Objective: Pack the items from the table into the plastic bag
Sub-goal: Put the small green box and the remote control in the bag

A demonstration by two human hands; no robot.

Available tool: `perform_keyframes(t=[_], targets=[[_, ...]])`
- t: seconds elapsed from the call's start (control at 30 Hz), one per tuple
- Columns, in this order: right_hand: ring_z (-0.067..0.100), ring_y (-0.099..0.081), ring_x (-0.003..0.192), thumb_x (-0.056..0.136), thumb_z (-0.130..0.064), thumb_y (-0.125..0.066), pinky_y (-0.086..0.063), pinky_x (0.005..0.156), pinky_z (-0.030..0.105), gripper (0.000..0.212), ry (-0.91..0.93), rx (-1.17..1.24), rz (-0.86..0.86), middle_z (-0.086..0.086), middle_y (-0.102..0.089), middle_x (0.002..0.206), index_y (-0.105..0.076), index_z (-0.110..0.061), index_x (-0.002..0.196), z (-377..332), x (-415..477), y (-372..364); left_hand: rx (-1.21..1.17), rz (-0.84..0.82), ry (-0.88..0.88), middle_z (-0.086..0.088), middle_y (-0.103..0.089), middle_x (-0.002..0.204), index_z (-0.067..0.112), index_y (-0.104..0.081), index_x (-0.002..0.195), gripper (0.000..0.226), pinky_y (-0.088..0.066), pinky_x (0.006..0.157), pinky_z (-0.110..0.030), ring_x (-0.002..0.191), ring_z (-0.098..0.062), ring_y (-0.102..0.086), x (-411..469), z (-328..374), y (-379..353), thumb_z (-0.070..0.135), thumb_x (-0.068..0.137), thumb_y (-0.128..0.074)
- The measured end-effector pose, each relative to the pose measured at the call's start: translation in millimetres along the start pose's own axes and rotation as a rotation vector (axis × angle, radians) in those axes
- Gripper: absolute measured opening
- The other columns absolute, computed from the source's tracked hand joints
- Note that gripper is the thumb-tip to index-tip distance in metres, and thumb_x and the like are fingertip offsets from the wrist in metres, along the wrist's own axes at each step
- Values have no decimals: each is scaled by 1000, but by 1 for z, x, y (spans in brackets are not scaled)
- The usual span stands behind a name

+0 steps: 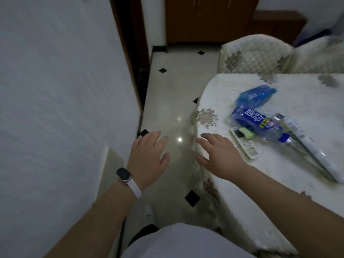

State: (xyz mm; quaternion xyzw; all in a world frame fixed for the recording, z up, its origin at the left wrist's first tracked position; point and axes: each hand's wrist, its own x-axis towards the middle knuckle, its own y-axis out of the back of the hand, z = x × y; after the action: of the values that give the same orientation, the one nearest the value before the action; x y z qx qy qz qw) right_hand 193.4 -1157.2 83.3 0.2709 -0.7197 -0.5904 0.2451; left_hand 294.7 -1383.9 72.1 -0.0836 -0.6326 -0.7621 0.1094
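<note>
Two blue plastic bottles lie on the table (279, 174): one (256, 96) farther back, one with a blue label (260, 122) nearer me. A white remote (245, 144) with a green packet (247, 132) on it lies beside them. A long white wrapped tube (309, 148) lies to the right. My right hand (219, 155) hovers open over the table's left edge, a short way left of the remote. My left hand (150, 159), with a wristband, is open over the floor. No plastic bag shows.
A white wall (55, 108) stands close on the left. Glossy tiled floor (176, 81) runs ahead to a wooden cabinet (204, 19). Two covered chairs, the left one (255, 54), stand behind the table. The tablecloth hangs over the table's edge.
</note>
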Motion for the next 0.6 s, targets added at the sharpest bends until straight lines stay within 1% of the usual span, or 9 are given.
perform_keyframes(t=[0.07, 0.17, 0.27, 0.37, 0.47, 0.6], targets=[[31, -59, 109, 86, -50, -47, -47, 89, 42, 51, -96, -30, 27, 7, -62, 124, -61, -17, 123, 0, 13, 2, -53, 8, -79, -11, -60, 130, 14, -64, 122, 43, -45, 98, -49, 118, -31, -57, 29, -16, -4, 34, 84, -59], [31, -59, 112, 87, -52, -46, -48, 91, 44, 53, -223, -70, 57, 7, -61, 128, -61, -18, 125, -4, 34, 8, -90, 31, -191, -12, -62, 126, 14, -65, 118, 41, -46, 95, -47, 115, -33, -58, 72, -39, -7, 34, 84, -55], [31, -59, 111, 88, -53, -45, -49, 90, 44, 52, -360, -57, 130, 6, -61, 127, -61, -19, 125, -9, 43, 12, -127, 11, -296, -13, -63, 125, 12, -66, 117, 42, -48, 95, -48, 114, -33, -59, 108, -53, -9, 35, 84, -52], [30, -57, 114, 89, -56, -41, -49, 92, 45, 56, -497, -48, 126, 5, -60, 129, -59, -19, 126, -5, 41, 12, -162, 8, -403, -13, -64, 121, 12, -66, 114, 39, -47, 93, -45, 111, -32, -60, 141, -52, -15, 32, 82, -56], [30, -57, 114, 88, -57, -39, -49, 92, 43, 58, -622, -58, 106, 5, -60, 129, -59, -19, 127, 7, 35, 9, -220, -18, -509, -11, -63, 121, 13, -66, 115, 40, -44, 92, -42, 109, -30, -58, 170, -44, -26, 34, 84, -52], [27, -56, 115, 87, -58, -38, -47, 92, 41, 59, -751, -46, 109, 2, -59, 130, -59, -21, 128, 34, 39, 1, -260, -90, -594, -11, -63, 123, 13, -65, 118, 43, -47, 91, -44, 110, -32, -59, 211, -30, -51, 33, 81, -54]])
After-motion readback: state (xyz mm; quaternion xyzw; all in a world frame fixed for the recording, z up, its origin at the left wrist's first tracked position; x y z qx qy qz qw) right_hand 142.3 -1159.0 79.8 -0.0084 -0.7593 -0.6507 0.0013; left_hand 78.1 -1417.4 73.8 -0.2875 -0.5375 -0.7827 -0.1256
